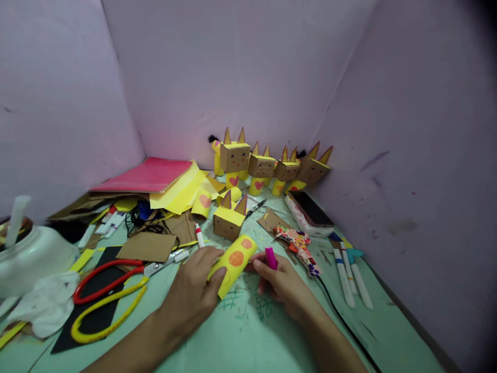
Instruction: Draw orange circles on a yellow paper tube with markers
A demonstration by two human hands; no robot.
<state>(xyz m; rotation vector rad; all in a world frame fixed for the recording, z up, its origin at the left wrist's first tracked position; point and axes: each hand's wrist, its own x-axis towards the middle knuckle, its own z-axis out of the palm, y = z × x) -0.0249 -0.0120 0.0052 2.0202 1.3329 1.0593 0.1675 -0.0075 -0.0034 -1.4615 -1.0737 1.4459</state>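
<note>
My left hand [198, 282] is wrapped round a yellow paper tube [235, 260] with orange spots drawn on it, tilted above the green table. My right hand [275, 277] grips a crayon-like stick with a magenta end [271, 257], close to the tube's right side. Just behind the tube sits a small cardboard box head [227, 223] with a yellow top and two pointed ears. A red-capped marker [199, 234] lies to its left.
Scissors [112, 290] and a white pot [39, 259] stand left. Pink folder [149, 175] and yellow paper [180, 191] lie behind. Box-headed figures [235, 157] line the back. Phone [310, 210], patterned glue gun [298, 246] with cord, and markers [345, 280] are right.
</note>
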